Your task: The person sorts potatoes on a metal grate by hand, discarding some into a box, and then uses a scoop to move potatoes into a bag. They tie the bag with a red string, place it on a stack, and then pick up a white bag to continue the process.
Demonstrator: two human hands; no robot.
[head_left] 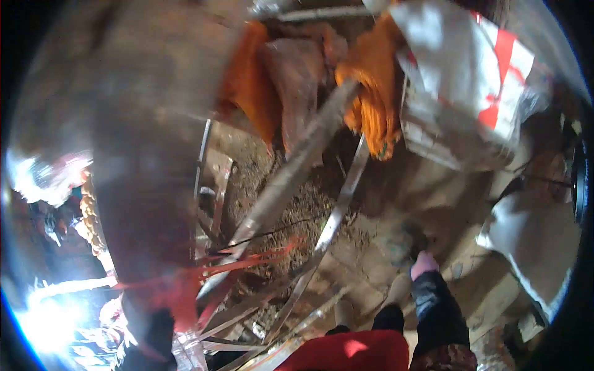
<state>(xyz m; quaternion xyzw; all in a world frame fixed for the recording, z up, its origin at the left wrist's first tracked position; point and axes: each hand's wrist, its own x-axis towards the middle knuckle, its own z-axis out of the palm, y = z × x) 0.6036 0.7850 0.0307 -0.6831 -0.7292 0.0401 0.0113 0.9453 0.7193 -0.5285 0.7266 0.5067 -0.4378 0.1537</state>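
My right hand [424, 264] reaches down from a dark sleeve [436, 309] and looks pinkish and closed. Right at its fingers is a dark greenish rounded thing [401, 242], too blurred to name; the hand seems to grip its edge. Below lie brown ground and the tips of my shoes [398, 289]. I cannot find my left hand in this view.
A large blurred brown post-like shape [151, 154] fills the left. Wooden poles [278, 176] and a metal bar [334, 222] slant across the middle. Orange mesh sacks [371, 105], a white-and-red sack [482, 74], a pale sheet [535, 235] and red strips [260, 261] surround me.
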